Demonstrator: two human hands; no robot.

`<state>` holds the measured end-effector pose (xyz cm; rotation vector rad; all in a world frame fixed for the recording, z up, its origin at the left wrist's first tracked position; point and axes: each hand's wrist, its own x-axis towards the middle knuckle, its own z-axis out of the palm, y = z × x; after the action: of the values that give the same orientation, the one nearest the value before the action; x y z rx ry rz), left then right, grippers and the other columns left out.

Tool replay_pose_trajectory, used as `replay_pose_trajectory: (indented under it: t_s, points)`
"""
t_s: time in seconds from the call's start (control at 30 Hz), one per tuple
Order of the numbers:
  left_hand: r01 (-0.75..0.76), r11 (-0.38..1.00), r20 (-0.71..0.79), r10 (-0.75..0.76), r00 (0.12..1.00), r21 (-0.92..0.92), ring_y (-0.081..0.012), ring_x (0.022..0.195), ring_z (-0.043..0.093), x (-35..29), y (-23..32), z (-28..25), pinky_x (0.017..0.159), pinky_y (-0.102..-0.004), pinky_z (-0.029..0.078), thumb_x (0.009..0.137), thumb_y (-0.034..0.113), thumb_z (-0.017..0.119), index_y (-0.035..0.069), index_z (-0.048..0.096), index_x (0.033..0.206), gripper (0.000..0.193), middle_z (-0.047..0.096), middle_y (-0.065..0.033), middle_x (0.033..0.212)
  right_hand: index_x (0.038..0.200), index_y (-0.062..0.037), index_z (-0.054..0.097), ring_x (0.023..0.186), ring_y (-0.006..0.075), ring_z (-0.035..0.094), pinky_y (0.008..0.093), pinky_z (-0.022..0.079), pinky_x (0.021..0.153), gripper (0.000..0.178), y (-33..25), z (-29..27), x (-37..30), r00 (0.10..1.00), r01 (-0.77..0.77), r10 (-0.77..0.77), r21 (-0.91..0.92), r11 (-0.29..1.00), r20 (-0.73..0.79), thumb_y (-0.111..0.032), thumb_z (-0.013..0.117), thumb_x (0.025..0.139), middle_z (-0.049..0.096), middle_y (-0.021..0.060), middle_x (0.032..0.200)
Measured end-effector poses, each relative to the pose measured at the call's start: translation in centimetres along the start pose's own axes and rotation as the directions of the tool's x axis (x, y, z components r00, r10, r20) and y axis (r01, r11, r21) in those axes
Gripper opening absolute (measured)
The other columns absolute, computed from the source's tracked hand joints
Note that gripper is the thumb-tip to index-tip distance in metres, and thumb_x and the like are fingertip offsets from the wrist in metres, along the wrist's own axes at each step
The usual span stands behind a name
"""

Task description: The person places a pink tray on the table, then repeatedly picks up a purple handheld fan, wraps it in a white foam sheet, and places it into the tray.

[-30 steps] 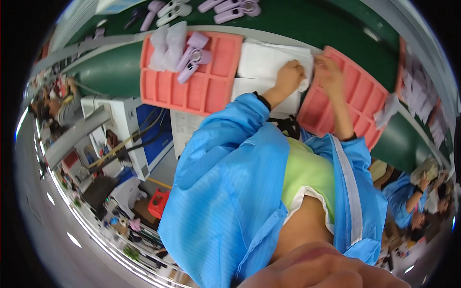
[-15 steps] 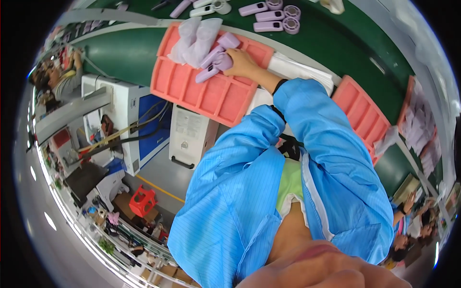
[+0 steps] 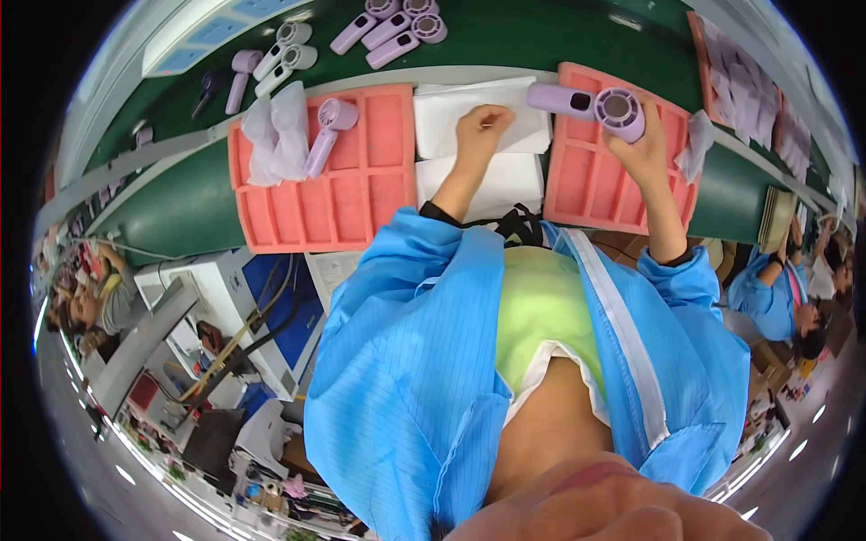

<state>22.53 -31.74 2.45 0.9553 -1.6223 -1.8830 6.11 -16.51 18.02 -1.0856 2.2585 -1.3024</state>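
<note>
A lilac handheld fan (image 3: 615, 111) is held in the air over the right pink tray (image 3: 577, 167), its round head toward the person's right and its handle pointing left, the end reaching toward the white sheets (image 3: 437, 122). The right hand (image 3: 645, 144) has its fingers closed around the head. The left hand (image 3: 480, 131) hovers over the sheets with curled fingers; whether they pinch anything, I cannot tell.

The step in hand looks like moving or turning this one fan by its head. From this pose, the next move calls for a steady right-hand hold, since the handle juts out unsupported, and for the left hand to stay out of its way.

The right tray is divided into shallow compartments, with a crumpled translucent bag (image 3: 695, 149) at its right edge. The left pink tray (image 3: 388, 149), also divided, carries translucent wrapped bundles (image 3: 280, 135) and, just beside them, an unwrapped second fan (image 3: 327, 135). A farther tray (image 3: 698, 50) at upper right bears wrapped pieces (image 3: 740, 77). Across the green tabletop (image 3: 510, 41) lie lilac fans (image 3: 392, 38) and white fans (image 3: 287, 59).
</note>
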Motion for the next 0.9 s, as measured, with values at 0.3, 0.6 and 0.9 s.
replay_pose_trajectory:
  t_s: [0.3,0.6,0.9]
  points:
    - [0.096,0.947,0.059,-0.081,0.995,-0.305,-0.0062,0.07,0.052,-2.8,7.9,-0.4,0.061,-0.0212,0.04,0.082,0.007,0.068,0.004,0.067,0.087,0.006,0.062,0.0024,0.077,0.112,-0.0022,0.047,0.098,0.0266,0.056,0.0324,0.045,0.086,0.055,1.1,6.2,-3.3,0.997,0.039,-0.044,0.072,0.997,0.062,-0.006,0.066,0.061,0.054,0.0133,0.105]
    - [-0.384,0.908,-0.015,0.392,0.92,0.168,-0.0158,0.07,0.057,-5.5,11.6,1.7,0.063,-0.0302,0.047,0.079,0.001,0.065,0.002,0.065,0.086,0.007,0.062,-0.0048,0.077,0.116,0.0004,0.046,0.094,0.0415,0.051,0.0437,0.046,0.08,0.062,-0.3,9.8,-2.6,0.984,0.174,-0.18,-0.183,0.968,-0.012,-0.002,0.072,0.06,0.049,0.021,0.105]
    - [-0.471,0.759,0.148,0.457,0.877,0.45,-0.0261,0.08,0.06,-6.7,13.6,2.5,0.063,-0.0332,0.05,0.068,0.001,0.072,0.004,0.064,0.099,0.032,0.06,-0.0108,0.098,0.121,0.0018,0.043,0.102,0.0396,0.052,0.0418,0.045,0.085,0.065,-0.7,8.7,-2.0,0.995,0.043,-0.051,-0.095,0.995,-0.088,0.0,0.072,0.063,0.05,0.0214,0.112]
